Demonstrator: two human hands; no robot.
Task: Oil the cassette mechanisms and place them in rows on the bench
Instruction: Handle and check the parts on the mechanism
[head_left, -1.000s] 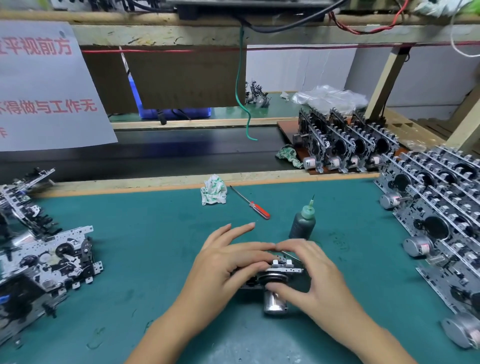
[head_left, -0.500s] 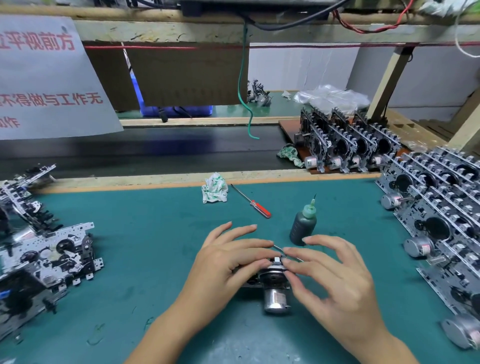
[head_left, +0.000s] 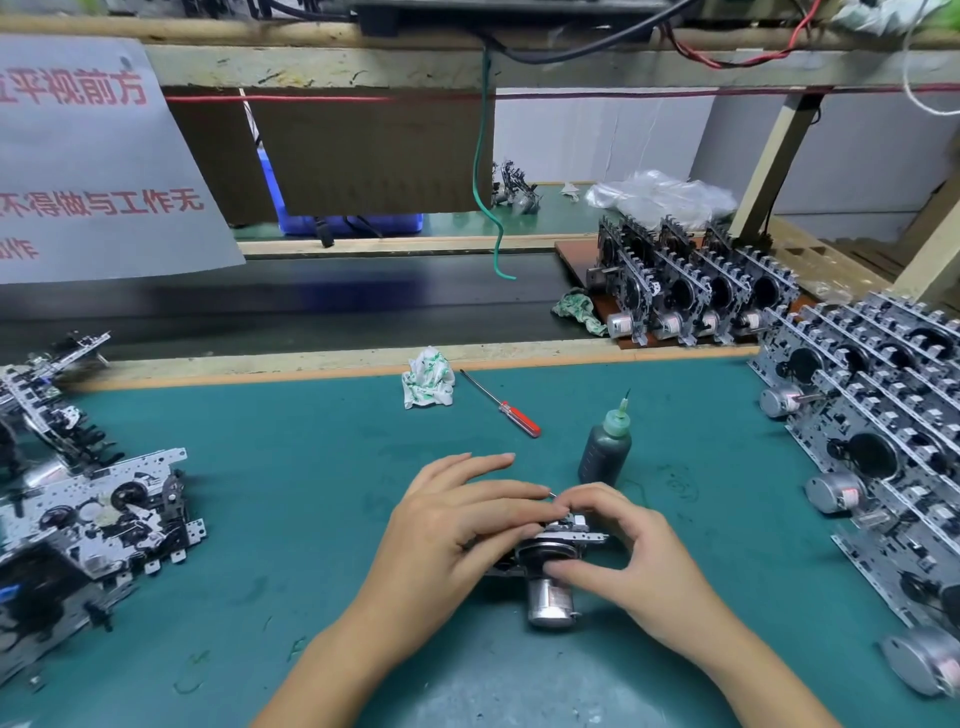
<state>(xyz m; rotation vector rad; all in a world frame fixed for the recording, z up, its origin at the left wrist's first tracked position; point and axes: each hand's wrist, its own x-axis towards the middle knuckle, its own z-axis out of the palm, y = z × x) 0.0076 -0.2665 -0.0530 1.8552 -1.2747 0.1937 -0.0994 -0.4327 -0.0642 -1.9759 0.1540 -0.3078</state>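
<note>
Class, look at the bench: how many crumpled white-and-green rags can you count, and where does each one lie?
2. One crumpled rag lies at the far edge of the green mat, left of the red-handled screwdriver. The second rag lies beside the far row of mechanisms. Others may be hidden.

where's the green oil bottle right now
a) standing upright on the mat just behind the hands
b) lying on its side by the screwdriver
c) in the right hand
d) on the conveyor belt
a: the oil bottle stands upright on the green mat, untouched, while the left hand and right hand hold a cassette mechanism.
</note>
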